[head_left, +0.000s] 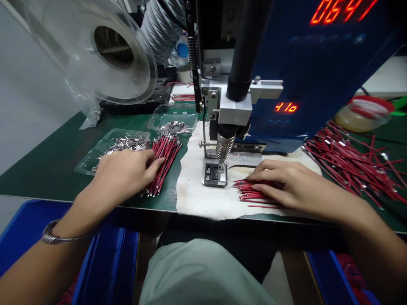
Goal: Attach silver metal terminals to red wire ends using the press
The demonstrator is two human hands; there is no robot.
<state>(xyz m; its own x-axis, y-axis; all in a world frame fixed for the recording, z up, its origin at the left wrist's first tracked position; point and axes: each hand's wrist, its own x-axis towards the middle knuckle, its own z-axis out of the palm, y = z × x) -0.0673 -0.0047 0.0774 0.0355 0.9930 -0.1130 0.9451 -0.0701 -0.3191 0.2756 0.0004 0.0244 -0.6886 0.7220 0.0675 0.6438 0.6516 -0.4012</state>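
Note:
My left hand [125, 171] lies palm down on the green mat, its fingers stretched onto a bundle of short red wires with metal ends [163, 163]. My right hand [286, 184] rests flat on a small pile of red wires [251, 191] lying on a white cloth [197, 190]. Its fingers point left toward the small metal fixture [215, 174] under the press head [224, 146] of a blue machine [318, 63].
A clear tray of metal terminals [127, 143] sits behind my left hand, and a second tray [174, 126] lies further back. A large heap of red wires [352, 163] is at the right. A clear reel [104, 46] hangs upper left. Blue bins [28, 224] stand below the table edge.

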